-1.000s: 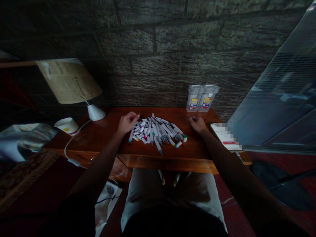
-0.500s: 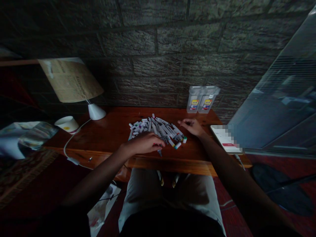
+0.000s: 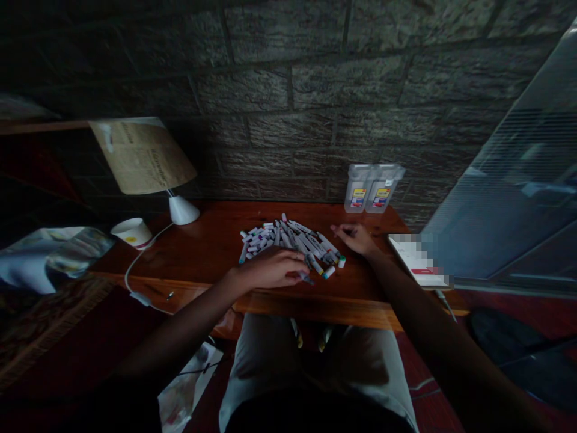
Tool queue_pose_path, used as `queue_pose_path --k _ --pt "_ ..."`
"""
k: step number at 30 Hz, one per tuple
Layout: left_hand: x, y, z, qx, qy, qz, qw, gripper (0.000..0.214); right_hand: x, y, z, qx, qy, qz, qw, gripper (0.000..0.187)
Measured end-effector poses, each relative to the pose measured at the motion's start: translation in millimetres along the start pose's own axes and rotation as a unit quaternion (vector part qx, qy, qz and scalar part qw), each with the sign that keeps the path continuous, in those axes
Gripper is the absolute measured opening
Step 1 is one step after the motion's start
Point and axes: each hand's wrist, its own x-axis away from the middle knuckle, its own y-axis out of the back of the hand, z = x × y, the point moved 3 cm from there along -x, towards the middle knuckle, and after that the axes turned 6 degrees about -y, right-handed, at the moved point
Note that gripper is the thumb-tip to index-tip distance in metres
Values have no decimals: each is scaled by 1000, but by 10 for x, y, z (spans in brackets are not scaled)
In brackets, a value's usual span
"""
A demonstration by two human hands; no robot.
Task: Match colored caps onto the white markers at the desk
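A loose heap of markers (image 3: 311, 243) with white and grey barrels and coloured ends lies on the wooden desk. My left hand (image 3: 278, 266) is over the heap's near edge, palm down, with its fingers closed on a marker (image 3: 307, 278). Only one grey end of that marker shows past the fingertips; the rest is hidden under the hand. To the right of the heap, my right hand (image 3: 356, 238) hovers with curled fingers and fingertips close together. Whatever it may hold cannot be made out. A green-ended marker (image 3: 341, 261) lies just below it.
Two clear plastic cases (image 3: 369, 191) stand against the brick wall. A white device (image 3: 417, 258) with a cable is at the desk's right end. To the left are a table lamp (image 3: 183, 210), a paper cup (image 3: 131, 233) and a cord. The desk's front edge (image 3: 311, 304) is above my knees.
My left hand has turned slightly, and the marker in it now points further to the right. My right hand keeps nearly the same pose. The whole view has shifted a little.
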Motion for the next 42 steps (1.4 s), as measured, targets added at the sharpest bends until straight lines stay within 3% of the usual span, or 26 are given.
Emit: queue_pose_path --k 4,6,10,13,15,17,21,25,28,30,33,35,38,42 --pt "-30 260 157 180 14 -159 971 17 5 -4 5 2 -2 -2 1000 61" --pt "10 384 367 290 77 -248 921 25 7 -6 7 5 -7 0 1000 61" --pt "220 556 946 417 194 -416 784 38 14 -9 12 9 -22 10 1000 60" --pt "485 554 1402 359 275 -471 757 42 15 -10 9 4 -29 15 999 60" --pt "713 487 1655 245 362 -460 773 38 12 -14 0 1 -32 16 999 60" --pt "942 391 1831 99 448 -396 795 29 6 -18 -12 1 -33 13 999 60" --pt "1313 188 1981 -97 599 -221 764 31 -7 -28 -23 1 -25 8 1000 59" --pt "1374 157 1845 -154 646 -168 729 47 -5 -24 -3 -8 -25 8 1000 60" --pt "1140 282 1437 -195 602 -185 752 51 0 -13 19 -7 -31 10 999 61" --pt "878 354 1028 -193 545 -182 795 58 -2 -9 22 -4 -33 13 999 62" --pt "441 289 406 -154 436 -66 884 64 -9 -8 3 1 -36 10 999 63" --pt "242 156 135 -132 403 9 905 62 -11 -10 -14 2 -34 6 999 64" --pt "105 -41 41 -121 392 65 909 51 -8 -10 -26 -3 -30 4 1000 65" --pt "101 -118 177 -106 392 80 910 37 2 -3 -10 -6 -31 8 999 66"
